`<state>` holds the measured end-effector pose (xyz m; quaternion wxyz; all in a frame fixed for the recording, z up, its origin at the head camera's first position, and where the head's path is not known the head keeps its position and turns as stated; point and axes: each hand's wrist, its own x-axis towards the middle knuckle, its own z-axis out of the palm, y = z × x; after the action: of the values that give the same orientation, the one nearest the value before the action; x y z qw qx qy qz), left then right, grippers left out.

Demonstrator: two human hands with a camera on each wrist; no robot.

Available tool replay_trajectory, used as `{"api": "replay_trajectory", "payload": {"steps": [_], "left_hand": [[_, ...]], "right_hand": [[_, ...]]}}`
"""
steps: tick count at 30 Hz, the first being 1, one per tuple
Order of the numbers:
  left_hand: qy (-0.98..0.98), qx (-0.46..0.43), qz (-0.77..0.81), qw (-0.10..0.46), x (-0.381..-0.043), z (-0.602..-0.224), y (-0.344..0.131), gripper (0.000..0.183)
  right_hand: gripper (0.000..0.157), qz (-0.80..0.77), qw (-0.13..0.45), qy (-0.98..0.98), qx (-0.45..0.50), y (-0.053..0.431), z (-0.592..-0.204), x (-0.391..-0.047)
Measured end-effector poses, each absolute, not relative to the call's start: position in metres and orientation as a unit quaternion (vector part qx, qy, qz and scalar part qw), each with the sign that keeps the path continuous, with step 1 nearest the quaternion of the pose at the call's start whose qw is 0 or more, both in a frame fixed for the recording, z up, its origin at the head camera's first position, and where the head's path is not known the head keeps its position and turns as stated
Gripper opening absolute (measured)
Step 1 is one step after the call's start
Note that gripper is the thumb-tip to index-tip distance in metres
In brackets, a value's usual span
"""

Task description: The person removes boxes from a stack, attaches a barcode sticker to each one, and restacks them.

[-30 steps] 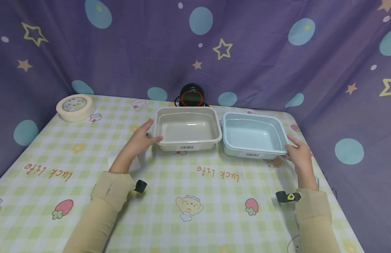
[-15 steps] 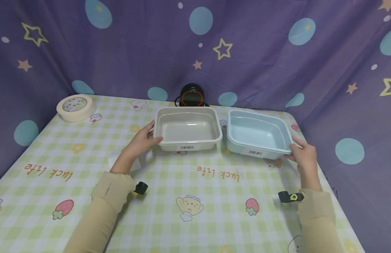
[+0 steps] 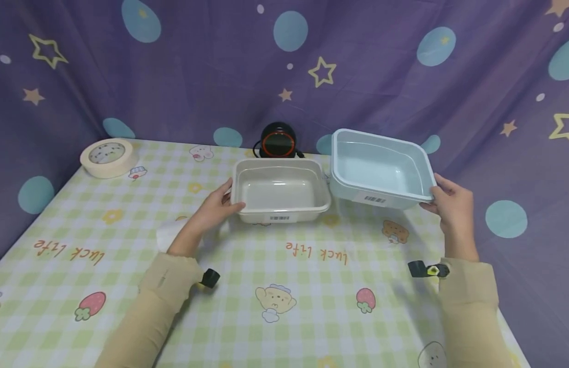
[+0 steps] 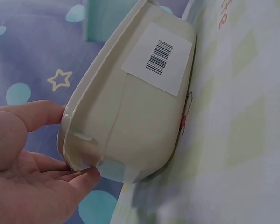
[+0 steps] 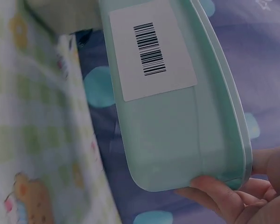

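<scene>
My left hand (image 3: 213, 210) grips the left end of an off-white plastic bin (image 3: 305, 216), thumb over the rim and fingers beneath it. In the left wrist view the bin (image 4: 140, 116) shows a barcode label and sits close over the tablecloth. Further right, my right hand (image 3: 455, 210) pinches the right end of a light blue bin (image 3: 346, 191) by its rim. This blue bin is raised above the table, its left side higher than its right. From the right wrist view, the bin (image 5: 163, 135) has open space beneath it. Both bins are empty inside.
A wide roll of masking tape (image 3: 113, 166) lies at the back left of the table. Behind the off-white bin stands a round black device (image 3: 278, 142). A white piece of paper (image 3: 166, 236) lies partly under my left forearm. A purple curtain (image 3: 211, 76) hangs behind the table.
My right hand has moved right and lifted the blue bin from the table. The off-white bin has shifted slightly right with my left hand, whose fingers have closed on its end.
</scene>
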<state>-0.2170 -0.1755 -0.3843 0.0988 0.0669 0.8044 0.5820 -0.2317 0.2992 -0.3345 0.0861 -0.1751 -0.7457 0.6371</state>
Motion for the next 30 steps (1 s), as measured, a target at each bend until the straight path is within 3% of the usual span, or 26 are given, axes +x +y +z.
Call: {"api": "replay_trajectory", "payload": {"steps": [10, 30], "left_hand": [[0.808, 0.090, 0.577, 0.084, -0.214, -0.390, -0.161, 0.083], [0.802, 0.119, 0.581, 0.069, -0.208, -0.395, -0.141, 0.087]], "right_hand": [[0.050, 0.627, 0.083, -0.762, -0.137, 0.264, -0.315, -0.236], [0.046, 0.604, 0.052, -0.792, -0.074, 0.209, -0.317, -0.235]]}}
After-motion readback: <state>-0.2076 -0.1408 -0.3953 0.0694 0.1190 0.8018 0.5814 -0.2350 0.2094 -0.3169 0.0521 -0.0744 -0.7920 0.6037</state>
